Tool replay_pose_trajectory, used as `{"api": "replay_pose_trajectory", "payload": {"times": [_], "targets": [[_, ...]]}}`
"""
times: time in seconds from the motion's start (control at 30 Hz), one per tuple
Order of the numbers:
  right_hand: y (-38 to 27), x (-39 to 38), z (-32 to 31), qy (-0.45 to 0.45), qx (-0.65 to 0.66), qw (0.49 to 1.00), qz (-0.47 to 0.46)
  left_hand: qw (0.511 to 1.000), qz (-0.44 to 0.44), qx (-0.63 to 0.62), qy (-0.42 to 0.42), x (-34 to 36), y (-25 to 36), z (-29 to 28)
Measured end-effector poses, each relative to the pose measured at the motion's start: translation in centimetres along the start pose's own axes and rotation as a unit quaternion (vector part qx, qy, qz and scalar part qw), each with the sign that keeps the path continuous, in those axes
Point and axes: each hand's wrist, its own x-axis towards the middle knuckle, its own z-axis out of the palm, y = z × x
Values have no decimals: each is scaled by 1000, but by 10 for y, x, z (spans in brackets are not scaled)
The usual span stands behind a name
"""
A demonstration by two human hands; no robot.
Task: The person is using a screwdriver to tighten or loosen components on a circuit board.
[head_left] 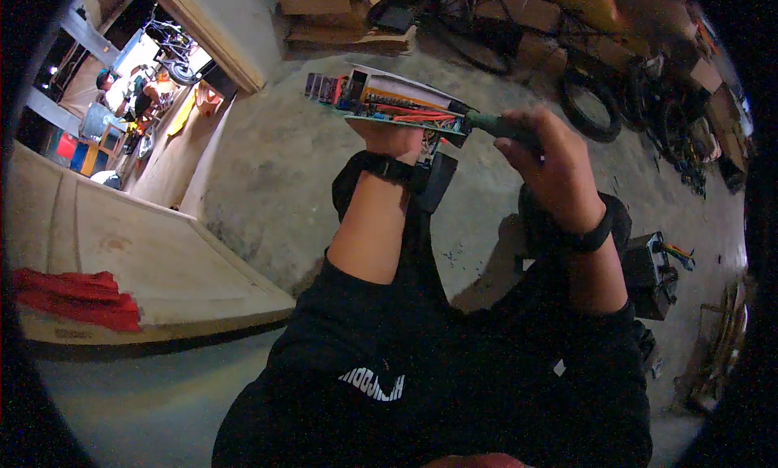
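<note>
My left hand (385, 137) supports an electronic circuit board assembly (405, 111) from below; most of its fingers are hidden behind the board. Along the assembly run a pale metal side plate, red and other coloured wires, and several cylindrical capacitors (322, 87) at its left end. My right hand (559, 164) is closed around the dark green handle of a tool (502, 126), which looks like a screwdriver. Its front end meets the right end of the assembly, and I cannot make out the tip.
A grey metal box with coloured wires (648, 275) sits on the floor at my right. Tyres (590, 103) and cardboard (324, 0) are heaped at the back. On the left, a red cloth (77, 299) lies on a pale ledge (162, 253); a person (117, 95) sits beyond a doorway.
</note>
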Motion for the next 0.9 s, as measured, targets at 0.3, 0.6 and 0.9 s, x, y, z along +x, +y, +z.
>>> {"api": "replay_pose_trajectory", "payload": {"times": [0.3, 0.6, 0.9], "targets": [[8, -3, 1, -8, 23, 996, -87, 995, 13, 78, -68, -5, 1, 0], [3, -2, 0, 49, 9, 993, -105, 992, -106, 20, 66, -13, 15, 28], [-10, -8, 2, -2, -37, 998, 60, 996, -52, 37, 65, -5, 10, 36]]}}
